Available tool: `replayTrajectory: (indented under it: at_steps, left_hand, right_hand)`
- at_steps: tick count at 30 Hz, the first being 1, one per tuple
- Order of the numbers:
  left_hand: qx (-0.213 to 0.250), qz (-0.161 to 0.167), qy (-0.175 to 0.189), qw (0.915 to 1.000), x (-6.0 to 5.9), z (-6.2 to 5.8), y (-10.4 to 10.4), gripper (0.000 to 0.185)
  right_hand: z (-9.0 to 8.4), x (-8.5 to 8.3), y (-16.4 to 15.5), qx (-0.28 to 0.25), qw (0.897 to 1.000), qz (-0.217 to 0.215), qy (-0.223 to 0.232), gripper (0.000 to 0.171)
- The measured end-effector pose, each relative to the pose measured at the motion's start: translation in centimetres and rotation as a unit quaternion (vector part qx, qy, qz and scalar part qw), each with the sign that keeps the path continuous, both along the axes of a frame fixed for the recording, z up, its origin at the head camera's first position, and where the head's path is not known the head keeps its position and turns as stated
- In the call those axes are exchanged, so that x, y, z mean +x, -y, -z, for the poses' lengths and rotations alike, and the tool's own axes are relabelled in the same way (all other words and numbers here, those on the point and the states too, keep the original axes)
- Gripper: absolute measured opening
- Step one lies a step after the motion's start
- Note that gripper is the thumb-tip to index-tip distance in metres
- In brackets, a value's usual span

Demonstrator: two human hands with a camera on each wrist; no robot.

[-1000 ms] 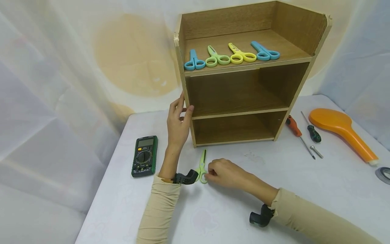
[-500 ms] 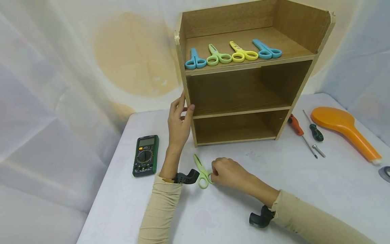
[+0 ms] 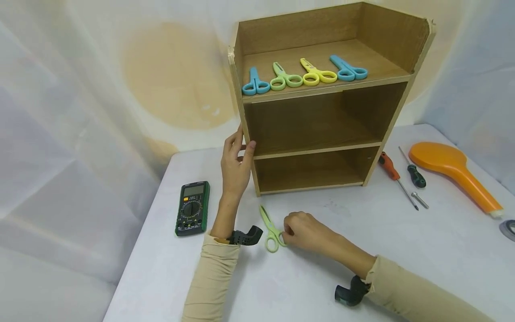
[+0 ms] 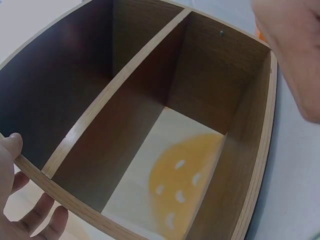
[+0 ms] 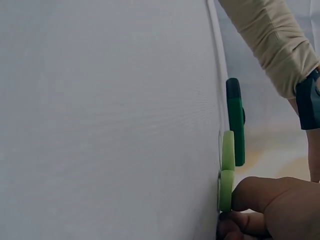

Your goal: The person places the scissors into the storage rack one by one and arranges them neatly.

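My left hand [image 3: 235,172] grips the left side panel of a three-level wooden shelf unit [image 3: 318,151], thumb at the front edge and fingers round the outside. The left wrist view shows this same hand [image 4: 30,210] at the panel's edge. My right hand [image 3: 307,232] pinches one handle loop of the light green scissors [image 3: 268,220], which lie on the white table in front of the unit. Their blades point toward the shelf and slightly left. In the right wrist view, thumb and finger meet at the scissors' loop [image 5: 226,192].
On the top shelf lie blue scissors [image 3: 255,82], green scissors [image 3: 278,82], yellow scissors [image 3: 311,67] and more blue scissors [image 3: 342,65]. A multimeter [image 3: 192,209] lies left. Rightward are a red screwdriver [image 3: 388,165], green screwdriver [image 3: 416,175], bolt [image 3: 420,200], orange paddle-shaped object [image 3: 438,156] and tape roll [image 3: 510,228].
The green scissors on the table have turned, their blade tip swinging left. My right hand has shifted slightly right with the loop. My left hand keeps its hold on the shelf unit.
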State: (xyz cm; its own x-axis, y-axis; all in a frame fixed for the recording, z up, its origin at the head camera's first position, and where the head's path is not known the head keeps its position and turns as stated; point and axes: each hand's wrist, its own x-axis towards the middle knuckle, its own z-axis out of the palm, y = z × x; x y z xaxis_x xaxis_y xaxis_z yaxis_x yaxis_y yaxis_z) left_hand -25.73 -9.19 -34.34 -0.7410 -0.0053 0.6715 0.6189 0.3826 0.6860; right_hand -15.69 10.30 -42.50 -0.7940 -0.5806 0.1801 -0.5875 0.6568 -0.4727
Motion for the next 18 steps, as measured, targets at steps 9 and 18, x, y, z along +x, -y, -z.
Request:
replayTrajectory:
  at_steps: [9, 18]
  left_hand:
    - [0.002, -0.003, 0.003, 1.0, 0.2, -0.1, -0.2, 0.057]
    - [0.0, -0.006, 0.003, 1.0, 0.2, 0.1, -0.2, 0.057]
  right_hand:
    - [-0.6, 0.7, -1.4, -0.025, 0.999, 0.022, 0.011, 0.022]
    - [-1.6, 1.4, -3.8, -0.049, 0.998, 0.02, 0.017, 0.024]
